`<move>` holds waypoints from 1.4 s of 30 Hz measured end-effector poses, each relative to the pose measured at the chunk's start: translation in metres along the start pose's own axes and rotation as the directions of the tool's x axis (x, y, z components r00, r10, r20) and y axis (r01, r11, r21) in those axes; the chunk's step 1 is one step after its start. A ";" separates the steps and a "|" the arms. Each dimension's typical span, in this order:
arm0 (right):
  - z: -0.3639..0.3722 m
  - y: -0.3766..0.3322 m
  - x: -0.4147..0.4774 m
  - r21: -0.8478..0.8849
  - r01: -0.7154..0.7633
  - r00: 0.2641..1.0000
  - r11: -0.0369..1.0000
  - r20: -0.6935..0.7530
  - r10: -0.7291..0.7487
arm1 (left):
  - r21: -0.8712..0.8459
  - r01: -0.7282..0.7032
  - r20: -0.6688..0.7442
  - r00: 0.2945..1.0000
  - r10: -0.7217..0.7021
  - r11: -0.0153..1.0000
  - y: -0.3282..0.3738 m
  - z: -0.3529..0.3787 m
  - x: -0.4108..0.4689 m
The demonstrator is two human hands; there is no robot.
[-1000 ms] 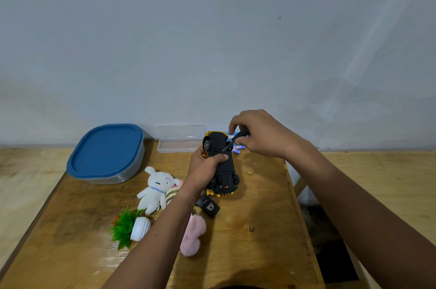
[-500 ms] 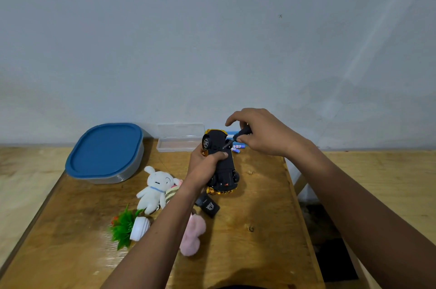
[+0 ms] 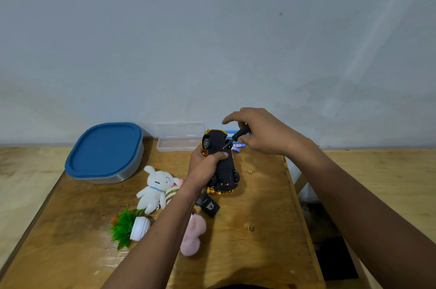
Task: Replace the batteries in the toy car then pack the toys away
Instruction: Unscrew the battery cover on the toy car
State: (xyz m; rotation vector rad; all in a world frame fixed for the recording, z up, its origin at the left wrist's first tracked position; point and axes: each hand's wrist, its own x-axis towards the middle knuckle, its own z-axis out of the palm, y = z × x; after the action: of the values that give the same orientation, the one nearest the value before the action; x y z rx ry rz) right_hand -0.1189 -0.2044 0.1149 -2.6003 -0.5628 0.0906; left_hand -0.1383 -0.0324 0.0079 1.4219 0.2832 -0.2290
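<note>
The yellow toy car (image 3: 223, 170) is upside down, black underside up, at the back middle of the wooden table (image 3: 259, 229). My left hand (image 3: 205, 168) grips its body from the left. My right hand (image 3: 259, 133) pinches a black-handled screwdriver (image 3: 238, 136) whose tip meets the car's underside near the far wheel. Small batteries (image 3: 237, 146) lie on the table just behind the car. A white plush rabbit (image 3: 154, 188), a pink plush (image 3: 192, 236) and a green plastic plant in a white pot (image 3: 128, 227) lie at the left, partly behind my left forearm.
A grey container with a blue lid (image 3: 106, 152) sits at the back left. A clear plastic case (image 3: 179, 139) stands open against the wall. A small black cover with a white emblem (image 3: 208, 205) lies near the car's front. The table's right edge drops to the floor.
My right hand's index finger has lifted off the screwdriver handle while the tool stays on the car. The left hand and car have barely moved.
</note>
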 end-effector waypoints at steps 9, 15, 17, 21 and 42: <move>0.008 0.003 0.002 -0.151 -0.159 0.987 0.976 -0.030 0.156 | 0.005 0.001 -0.002 1.000 -0.001 1.000 -0.001 -0.001 0.000; 0.006 0.003 0.001 0.040 -0.063 0.998 0.997 -0.028 0.064 | -0.001 0.009 -0.002 1.000 -0.009 1.000 -0.001 -0.002 -0.002; 0.005 0.002 0.000 0.051 -0.021 0.999 0.998 -0.031 0.023 | 0.000 0.006 0.005 1.000 -0.006 1.000 -0.001 -0.002 -0.002; 0.008 0.004 0.001 -0.054 -0.078 0.995 0.995 -0.069 0.074 | -0.009 0.005 0.009 1.000 -0.005 1.000 -0.001 -0.001 -0.003; 0.005 0.002 -0.003 -0.049 -0.072 0.997 0.996 0.005 0.072 | -0.047 0.028 0.017 0.999 -0.027 0.998 -0.006 -0.003 -0.001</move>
State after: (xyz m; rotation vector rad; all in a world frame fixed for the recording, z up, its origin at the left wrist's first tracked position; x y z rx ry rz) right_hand -0.1215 -0.2049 0.1095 -2.6693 -0.4794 0.1106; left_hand -0.1415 -0.0303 0.0018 1.3692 0.2931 -0.2548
